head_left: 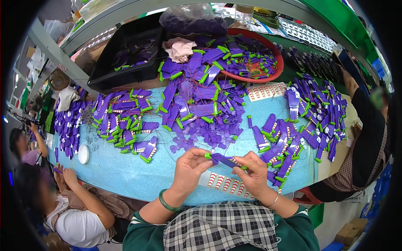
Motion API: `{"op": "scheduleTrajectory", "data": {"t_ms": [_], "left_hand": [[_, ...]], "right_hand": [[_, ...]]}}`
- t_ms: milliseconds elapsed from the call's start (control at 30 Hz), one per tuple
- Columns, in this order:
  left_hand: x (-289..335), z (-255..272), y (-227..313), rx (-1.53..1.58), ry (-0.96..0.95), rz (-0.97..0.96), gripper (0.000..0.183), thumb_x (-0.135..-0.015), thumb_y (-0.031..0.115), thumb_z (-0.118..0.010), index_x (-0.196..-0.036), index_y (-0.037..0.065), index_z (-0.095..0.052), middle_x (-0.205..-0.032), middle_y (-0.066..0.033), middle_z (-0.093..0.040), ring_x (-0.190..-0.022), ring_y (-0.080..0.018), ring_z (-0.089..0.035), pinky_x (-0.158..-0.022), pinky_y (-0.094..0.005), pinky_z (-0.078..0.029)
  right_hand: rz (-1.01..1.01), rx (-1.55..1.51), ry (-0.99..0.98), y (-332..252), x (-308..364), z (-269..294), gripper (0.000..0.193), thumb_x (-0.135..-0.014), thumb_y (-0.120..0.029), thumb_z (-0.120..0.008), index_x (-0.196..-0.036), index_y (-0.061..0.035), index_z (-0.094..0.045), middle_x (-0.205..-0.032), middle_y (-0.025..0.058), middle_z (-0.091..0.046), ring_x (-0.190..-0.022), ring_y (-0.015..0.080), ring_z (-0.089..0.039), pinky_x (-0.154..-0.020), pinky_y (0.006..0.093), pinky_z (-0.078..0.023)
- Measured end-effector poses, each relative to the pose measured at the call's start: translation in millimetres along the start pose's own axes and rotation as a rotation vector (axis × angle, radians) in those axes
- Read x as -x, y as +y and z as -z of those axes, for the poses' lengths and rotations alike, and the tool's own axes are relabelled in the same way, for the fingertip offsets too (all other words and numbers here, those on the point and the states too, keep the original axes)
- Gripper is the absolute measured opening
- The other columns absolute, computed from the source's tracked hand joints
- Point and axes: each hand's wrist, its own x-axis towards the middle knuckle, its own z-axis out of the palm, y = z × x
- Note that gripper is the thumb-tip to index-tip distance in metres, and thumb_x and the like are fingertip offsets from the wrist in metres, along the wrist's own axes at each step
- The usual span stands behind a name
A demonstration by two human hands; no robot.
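Observation:
Close over the near edge of the table, a flat purple plastic piece with bright green ends (226, 161) is held between my hands. My left hand (190, 169) pinches one green end between thumb and fingers. At the other end, my right hand (252, 172) grips the piece, its fingers partly covering a strip of red and white marks. Under both hands lies a clear-edged sheet of red and white chevron stickers (227, 185). Just beyond my fingers sits a loose heap of small purple pieces (205, 134).
Purple-and-green pieces with thin wires pile up at left (121, 119) and right (284, 146). A red basin (279, 62) and black bin (146, 71) stand behind. A white round lid (83, 154) lies at left. Co-workers (79, 221) sit on the left; another person (364, 121) is at right.

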Motion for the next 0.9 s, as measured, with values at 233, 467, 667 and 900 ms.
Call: {"op": "scheduleTrajectory", "data": {"t_ms": [233, 467, 667, 900], "left_hand": [[5.4, 7.8, -5.9, -0.099, -0.026, 0.065, 0.024, -0.081, -0.012, -0.062, -0.103, -0.002, -0.059, -0.097, -0.0126, -0.066, -0.092, -0.0201, -0.066, -0.085, -0.0321, -0.055], [21.4, 8.1, -4.6, -0.429, -0.166, 0.348, 0.021, -0.08, -0.008, -0.066, -0.1, -0.004, -0.062, -0.093, -0.0099, -0.068, -0.086, -0.015, -0.066, -0.078, -0.028, -0.055], [23.3, 5.4, 3.4, -0.629, -0.242, 0.362, 0.019, -0.081, -0.006, -0.066, -0.099, -0.005, -0.062, -0.091, -0.0114, -0.068, -0.085, -0.0148, -0.067, -0.079, -0.028, -0.055], [34.8, 2.5, 6.8, -0.56, -0.137, 0.297, 0.018, -0.08, -0.004, -0.068, -0.098, -0.003, -0.064, -0.092, -0.0077, -0.068, -0.085, -0.0125, -0.065, -0.077, -0.0266, -0.054]], "right_hand": [[0.024, 0.157, -0.098, -17.8, -8.8, 10.2, 0.042, -0.071, 0.004, -0.072, -0.109, -0.0148, -0.071, -0.067, 0.0027, -0.05, -0.059, 0.0126, -0.048, -0.052, 0.0267, -0.038], [-0.139, 0.26, -0.596, -28.9, -26.0, 44.2, 0.045, -0.069, 0.0, -0.071, -0.108, -0.0218, -0.071, -0.069, 0.0082, -0.056, -0.063, 0.0238, -0.055, -0.057, 0.0346, -0.043], [-0.178, 0.202, -0.699, -21.5, -29.9, 34.6, 0.042, -0.068, 0.0, -0.071, -0.104, -0.0201, -0.073, -0.072, 0.0088, -0.06, -0.065, 0.0264, -0.059, -0.06, 0.0368, -0.046], [-0.207, 0.05, -0.575, -26.5, -21.8, 11.5, 0.031, -0.07, -0.002, -0.073, -0.099, -0.011, -0.072, -0.076, 0.0065, -0.064, -0.064, 0.0185, -0.06, -0.059, 0.0307, -0.048]]}}
